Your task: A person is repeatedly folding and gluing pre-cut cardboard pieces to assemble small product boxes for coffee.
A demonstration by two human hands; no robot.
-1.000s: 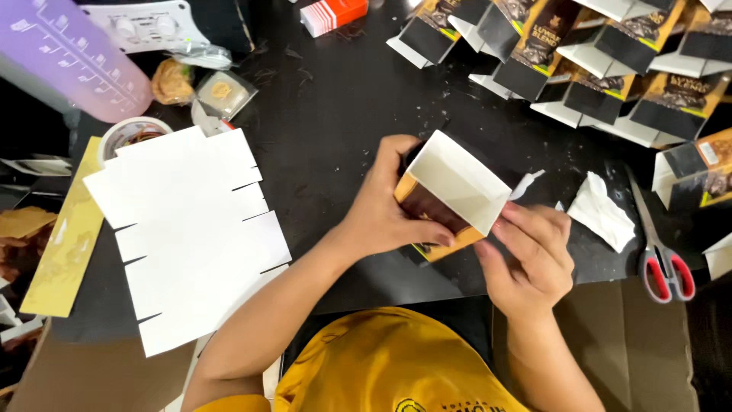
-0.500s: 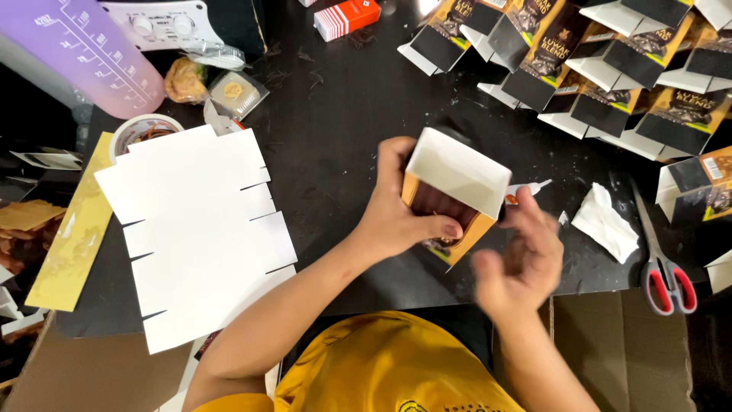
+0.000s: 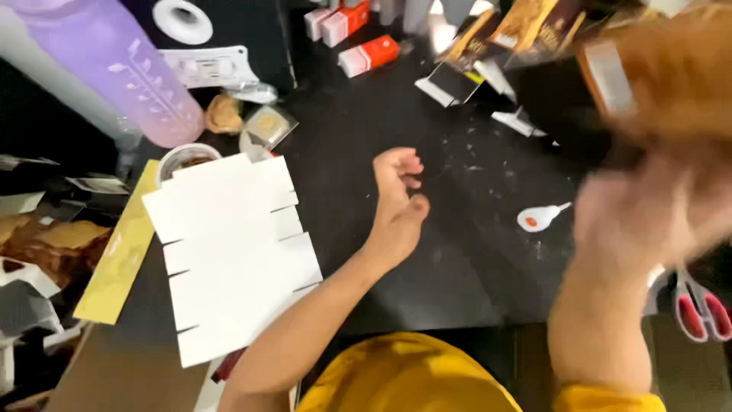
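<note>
Black table (image 3: 473, 259), left hand (image 3: 398, 200) fingers curled, empty, right hand (image 3: 648, 206) blurred, w/ box (image 3: 663, 72).

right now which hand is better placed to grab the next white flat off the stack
Left. The left hand is empty, loosely curled over the black table, just beside the stack of white card flats. The right hand is raised on the far side, blurred, by the scissors.

Even, soft light overhead, and the black table (image 3: 473, 252) soaks most of it up. Right hand (image 3: 648, 214) smears into heavy motion blur; left hand (image 3: 398, 200) stays sharp.
</note>
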